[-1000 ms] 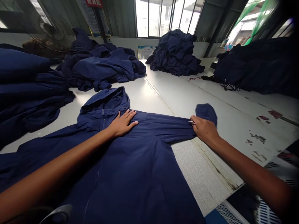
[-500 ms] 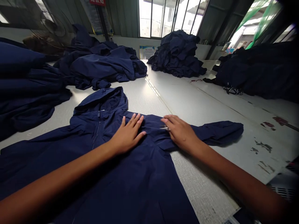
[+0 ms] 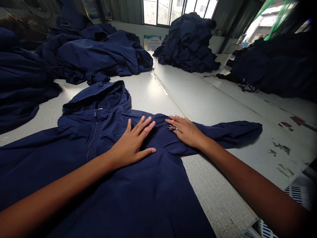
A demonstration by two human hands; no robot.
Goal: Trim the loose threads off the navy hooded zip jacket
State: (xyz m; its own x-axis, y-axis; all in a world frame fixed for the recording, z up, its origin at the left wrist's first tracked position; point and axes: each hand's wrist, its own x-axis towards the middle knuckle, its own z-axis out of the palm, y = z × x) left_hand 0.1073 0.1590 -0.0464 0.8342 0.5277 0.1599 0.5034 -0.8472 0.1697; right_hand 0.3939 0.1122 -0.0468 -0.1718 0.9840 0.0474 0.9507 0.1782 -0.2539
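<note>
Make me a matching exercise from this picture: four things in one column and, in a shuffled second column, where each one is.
Things:
1. left hand
2. small metal snips
3. jacket hood
4. heap of navy garments

Places:
A. piled in front of the window
B. held in the right hand
C. spread flat on the navy jacket
D. lying on the white table

Pairs: 1C, 2B, 3D, 4A

Log, live: I'm on the head cam, the only feed, worn on the person's head | facing: forward and down | near: left hand [image 3: 131, 145] and right hand [image 3: 185, 131] close in, arms rising from the bottom corners | far: counter [image 3: 218, 99] stretching toward the window [image 3: 178, 11] at top edge
</note>
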